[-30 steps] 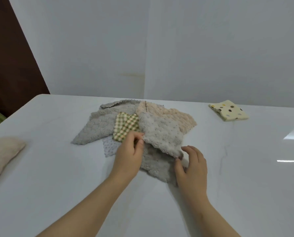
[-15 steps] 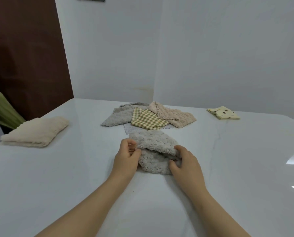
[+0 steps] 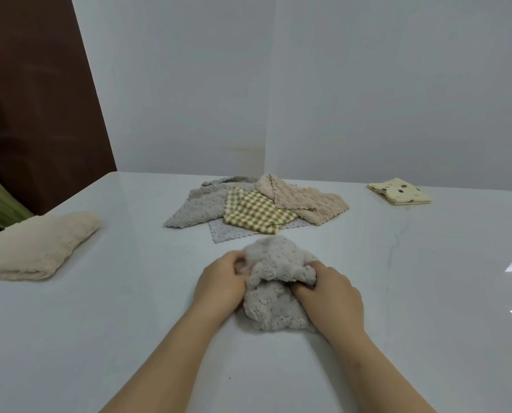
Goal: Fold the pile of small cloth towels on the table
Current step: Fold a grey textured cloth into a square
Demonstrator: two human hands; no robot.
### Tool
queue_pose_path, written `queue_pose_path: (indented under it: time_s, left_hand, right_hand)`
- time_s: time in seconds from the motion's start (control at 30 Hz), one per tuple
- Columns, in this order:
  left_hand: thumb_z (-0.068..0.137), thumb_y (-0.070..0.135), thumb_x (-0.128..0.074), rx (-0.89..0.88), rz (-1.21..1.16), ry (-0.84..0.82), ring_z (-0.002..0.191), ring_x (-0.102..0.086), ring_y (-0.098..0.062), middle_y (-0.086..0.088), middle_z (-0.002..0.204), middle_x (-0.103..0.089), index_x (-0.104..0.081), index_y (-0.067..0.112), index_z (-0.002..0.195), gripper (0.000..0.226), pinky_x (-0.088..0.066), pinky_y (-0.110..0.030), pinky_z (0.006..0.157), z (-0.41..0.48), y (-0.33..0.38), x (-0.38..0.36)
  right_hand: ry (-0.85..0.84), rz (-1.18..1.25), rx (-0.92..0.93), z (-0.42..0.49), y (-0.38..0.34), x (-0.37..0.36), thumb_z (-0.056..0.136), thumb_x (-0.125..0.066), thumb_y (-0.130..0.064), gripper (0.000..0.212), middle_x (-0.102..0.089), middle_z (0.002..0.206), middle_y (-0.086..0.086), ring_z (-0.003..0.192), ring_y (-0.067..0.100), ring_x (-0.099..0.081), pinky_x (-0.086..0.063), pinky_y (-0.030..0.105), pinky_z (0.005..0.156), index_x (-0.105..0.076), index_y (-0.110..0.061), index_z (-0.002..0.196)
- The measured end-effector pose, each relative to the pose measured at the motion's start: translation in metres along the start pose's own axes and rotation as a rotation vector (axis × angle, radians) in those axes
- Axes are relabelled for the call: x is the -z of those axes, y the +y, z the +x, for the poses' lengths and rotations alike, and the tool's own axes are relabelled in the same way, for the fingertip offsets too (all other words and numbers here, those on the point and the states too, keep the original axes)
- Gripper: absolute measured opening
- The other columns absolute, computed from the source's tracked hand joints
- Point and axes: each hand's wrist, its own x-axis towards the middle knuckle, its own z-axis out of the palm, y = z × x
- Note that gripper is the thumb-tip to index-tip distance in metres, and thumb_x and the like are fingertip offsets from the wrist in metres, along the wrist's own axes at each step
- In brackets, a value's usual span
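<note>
1. Grey and fleecy, the towel (image 3: 274, 308) being worked lies bunched on the white surface (image 3: 427, 293), near the person and in the middle of the view, just in front of the rest of the pile.
2. Its upper part is gathered into a raised hump, and the lower part spreads flat on the surface between the two wrists.
3. The left hand (image 3: 220, 286) pinches the towel's left edge, with fingers and thumb curled together on the cloth.
4. The right hand (image 3: 329, 296) grips the right side, its fingers curled into a fold of the fleece.
5. Both forearms reach in from the bottom edge, bare.
6. Beyond the hands sits the pile of small towels (image 3: 257, 207), unfolded and overlapping.
7. In it, a green-and-yellow checked cloth (image 3: 256, 216) lies on top at the centre, a second grey fleece towel (image 3: 195, 210) spreads to the left, a beige fleece towel (image 3: 308, 201) lies to the right, and a pale scalloped-edge cloth (image 3: 228, 234) pokes out underneath at the front.
8. Well apart at the left edge rests a folded cream towel (image 3: 37, 248).
9. Far to the right, near the back edge, lies a folded yellow dotted cloth (image 3: 399, 192).
10. Behind stand a white wall (image 3: 368, 84) and a dark brown panel (image 3: 34, 99).
</note>
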Motion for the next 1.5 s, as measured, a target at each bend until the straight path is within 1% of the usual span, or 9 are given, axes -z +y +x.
queue_pose_path:
  time_s: [0.23, 0.33, 0.47, 0.6, 1.0, 1.1, 1.2, 1.3, 1.5]
  left_hand:
    - [0.092, 0.027, -0.052, -0.148, 0.025, 0.079, 0.092, -0.054, -0.015, 0.003, 0.102, -0.057, -0.063, 0.022, 0.097, 0.013, -0.042, -0.028, 0.081, 0.006, 0.003, -0.008]
    - [0.090, 0.019, -0.056, -0.181, -0.222, 0.106, 0.102, -0.048, -0.014, 0.004, 0.099, -0.050, -0.056, 0.016, 0.086, 0.005, -0.038, -0.022, 0.084, 0.007, 0.008, -0.009]
    - [0.089, 0.018, -0.058, -0.027, -0.724, -0.158, 0.060, -0.056, -0.005, 0.004, 0.074, -0.058, -0.049, 0.017, 0.080, 0.013, -0.045, -0.022, 0.056, -0.002, 0.023, 0.001]
    - [0.085, 0.014, -0.063, -0.066, -0.613, -0.273, 0.081, -0.061, -0.005, 0.005, 0.102, -0.056, -0.046, 0.031, 0.108, 0.033, -0.050, -0.016, 0.058, -0.007, 0.032, 0.011]
    - [0.087, 0.009, -0.059, -0.122, -0.638, 0.132, 0.097, -0.060, -0.020, 0.003, 0.112, -0.055, -0.057, 0.037, 0.085, 0.028, -0.055, -0.041, 0.077, 0.000, 0.040, 0.030]
    - [0.087, 0.013, -0.058, -0.058, -0.390, 0.203, 0.110, -0.050, -0.018, -0.003, 0.128, -0.045, -0.051, 0.031, 0.109, 0.030, -0.046, -0.041, 0.097, 0.003, 0.028, 0.018]
    - [0.083, 0.026, -0.063, 0.043, -0.132, -0.013, 0.120, -0.040, -0.018, -0.004, 0.138, -0.029, -0.039, 0.025, 0.131, 0.053, -0.035, -0.025, 0.095, 0.002, 0.016, 0.010]
    - [0.079, 0.027, -0.064, -0.042, 0.128, -0.146, 0.115, -0.049, -0.018, -0.002, 0.133, -0.042, -0.041, 0.028, 0.131, 0.057, -0.040, -0.024, 0.093, 0.000, 0.010, 0.008]
    - [0.074, 0.009, -0.064, -0.056, -0.064, -0.048, 0.081, -0.061, -0.015, 0.004, 0.093, -0.065, -0.060, 0.031, 0.090, 0.028, -0.051, -0.032, 0.073, -0.003, 0.024, 0.018]
  right_hand:
    - [0.045, 0.204, 0.107, 0.006, 0.005, -0.004, 0.080, -0.056, -0.022, 0.011, -0.056, 0.089, -0.003, 0.090, 0.022, -0.051, -0.038, 0.033, 0.072, -0.047, -0.028, 0.083]
    - [0.097, 0.413, 0.106, 0.005, 0.003, 0.002, 0.078, -0.059, -0.017, 0.014, -0.060, 0.094, -0.004, 0.091, 0.020, -0.053, -0.044, 0.037, 0.078, -0.051, -0.027, 0.083]
    - [0.042, 0.727, 0.035, -0.004, -0.005, 0.015, 0.086, -0.058, -0.013, 0.018, -0.059, 0.082, -0.006, 0.075, 0.011, -0.055, -0.041, 0.026, 0.061, -0.045, -0.025, 0.080]
    - [0.049, 0.788, 0.008, -0.009, -0.009, 0.023, 0.085, -0.058, -0.008, 0.023, -0.054, 0.077, -0.007, 0.068, 0.006, -0.051, -0.040, 0.024, 0.058, -0.042, -0.023, 0.079]
    - [0.331, 0.815, -0.027, -0.003, -0.001, 0.042, 0.084, -0.052, -0.005, 0.024, -0.054, 0.073, -0.014, 0.065, -0.004, -0.050, -0.038, 0.023, 0.060, -0.045, -0.028, 0.079]
    - [0.173, 0.611, -0.099, -0.002, 0.004, 0.041, 0.086, -0.050, -0.015, 0.015, -0.055, 0.079, -0.009, 0.074, 0.009, -0.054, -0.039, 0.025, 0.059, -0.044, -0.026, 0.094]
    - [-0.064, 0.213, -0.134, -0.002, 0.011, 0.033, 0.083, -0.054, -0.031, 0.039, -0.059, 0.103, -0.002, 0.091, 0.019, -0.054, -0.043, 0.032, 0.069, -0.040, -0.026, 0.119]
    - [-0.140, 0.024, -0.107, -0.002, 0.012, 0.029, 0.080, -0.058, -0.041, 0.061, -0.054, 0.120, 0.003, 0.110, 0.024, -0.051, -0.044, 0.033, 0.084, -0.033, -0.024, 0.133]
    - [0.029, 0.217, 0.025, -0.001, 0.008, 0.035, 0.079, -0.056, -0.013, 0.016, -0.063, 0.086, 0.003, 0.084, 0.023, -0.057, -0.047, 0.037, 0.074, -0.054, -0.016, 0.095]
